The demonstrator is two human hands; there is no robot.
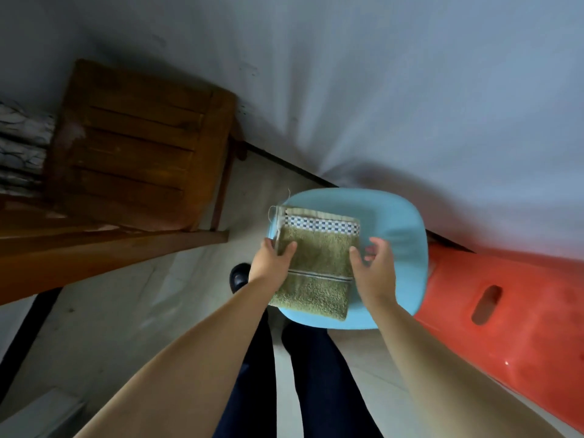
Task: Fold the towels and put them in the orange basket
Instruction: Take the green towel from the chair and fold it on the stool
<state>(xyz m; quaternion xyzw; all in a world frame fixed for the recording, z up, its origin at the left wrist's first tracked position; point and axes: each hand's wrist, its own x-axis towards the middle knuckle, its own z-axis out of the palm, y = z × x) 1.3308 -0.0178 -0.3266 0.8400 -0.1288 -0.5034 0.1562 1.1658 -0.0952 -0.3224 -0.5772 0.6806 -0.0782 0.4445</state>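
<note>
Folded olive towel, checkered band, lies on blue stool; left hand grips its edge; right hand loosely curled, empty.

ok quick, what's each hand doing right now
Left hand: grips the left edge of the folded green towel, thumb on top.
Right hand: open, fingers loosely curled at the towel's right edge, holding nothing that shows.

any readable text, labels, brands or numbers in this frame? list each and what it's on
None: no words, numbers or brand marks can be read anywhere.
Green towel: only a blue-and-white checked band and a plain stripe, no lettering.
Blue stool: bare plastic.
Orange basket: bare plastic, only a handle slot.
Wooden chair: no markings.
</note>
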